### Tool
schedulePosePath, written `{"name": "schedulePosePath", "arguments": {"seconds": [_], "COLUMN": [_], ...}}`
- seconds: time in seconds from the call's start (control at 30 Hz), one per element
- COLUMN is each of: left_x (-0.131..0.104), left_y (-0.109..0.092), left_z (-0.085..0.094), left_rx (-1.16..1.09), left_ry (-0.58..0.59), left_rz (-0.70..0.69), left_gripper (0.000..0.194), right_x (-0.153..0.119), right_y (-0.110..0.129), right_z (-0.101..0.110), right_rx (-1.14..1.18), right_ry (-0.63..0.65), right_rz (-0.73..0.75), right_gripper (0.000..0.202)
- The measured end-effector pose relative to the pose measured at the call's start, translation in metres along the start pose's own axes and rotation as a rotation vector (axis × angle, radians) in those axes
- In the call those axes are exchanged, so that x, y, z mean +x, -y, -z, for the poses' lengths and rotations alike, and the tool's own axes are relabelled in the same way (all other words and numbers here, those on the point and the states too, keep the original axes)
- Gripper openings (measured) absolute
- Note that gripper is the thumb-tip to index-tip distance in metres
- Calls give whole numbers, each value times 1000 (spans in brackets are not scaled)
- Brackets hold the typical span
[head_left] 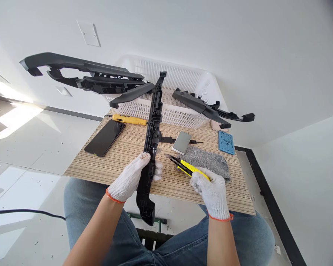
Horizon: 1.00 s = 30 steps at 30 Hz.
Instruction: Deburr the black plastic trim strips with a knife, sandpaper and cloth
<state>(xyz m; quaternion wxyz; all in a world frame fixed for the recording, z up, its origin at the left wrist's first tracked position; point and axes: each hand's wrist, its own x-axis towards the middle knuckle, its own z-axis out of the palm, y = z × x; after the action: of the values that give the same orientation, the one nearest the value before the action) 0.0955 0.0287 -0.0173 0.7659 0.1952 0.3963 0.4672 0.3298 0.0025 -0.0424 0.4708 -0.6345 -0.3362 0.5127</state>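
Note:
My left hand (134,171), in a white knit glove with an orange cuff, is closed around a long black plastic trim piece (153,136). The piece stands nearly lengthwise in front of me, its ribbed inner side showing and its hooked lower end past the table's near edge. In my gloved right hand (211,188) is a yellow and black utility knife (192,170), its blade out and pointing up-left toward the trim piece. Blade and piece are apart. Just behind the knife lies a grey cloth (207,160), with a small grey block (181,142) at its left end.
A white plastic basket (180,114) at the back holds several black trim pieces (100,79) that stick out on both sides. On the wood-grain table (122,162) lie a black phone (105,137), a yellow-handled tool (129,119), a dark thin tool (166,139) and a blue card-like item (226,142).

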Motion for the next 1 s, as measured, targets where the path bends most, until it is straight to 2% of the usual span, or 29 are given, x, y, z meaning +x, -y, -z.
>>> {"name": "schedulePosePath", "arguments": {"seconds": [0.1, 0.27, 0.33, 0.47, 0.6, 0.73, 0.8, 0.9, 1.0], "left_x": [2, 0, -1, 2, 7, 7, 8, 11, 15], "left_y": [-1, -5, -6, -6, -9, -15, -16, -14, -10], "left_z": [1, 1, 0, -4, -11, -22, -26, -22, -10], "left_rx": [-52, -81, -58, 18, 65, 63, 40, 50, 149], "left_ry": [-39, 8, -7, -63, -91, -111, -79, -83, -194], "left_rz": [13, 34, 33, 23, -22, -66, -64, -55, -38], "left_gripper": [56, 45, 42, 40, 45, 46, 47, 44, 43], "right_x": [-3, -7, -6, -5, -8, -10, -10, -8, -6], "right_y": [3, 10, 10, 9, 10, 13, 15, 14, 12], "right_z": [4, 7, 5, 0, -3, -7, -9, -10, -12], "right_rx": [-44, -270, -342, -356, -318, -275, -299, -345, -378], "right_ry": [67, 425, 487, 343, 348, 238, 284, 308, 284], "right_rz": [18, 42, 67, 73, 25, 9, 2, 30, 56], "right_gripper": [31, 32, 33, 37, 38, 39, 38, 37, 38]}}
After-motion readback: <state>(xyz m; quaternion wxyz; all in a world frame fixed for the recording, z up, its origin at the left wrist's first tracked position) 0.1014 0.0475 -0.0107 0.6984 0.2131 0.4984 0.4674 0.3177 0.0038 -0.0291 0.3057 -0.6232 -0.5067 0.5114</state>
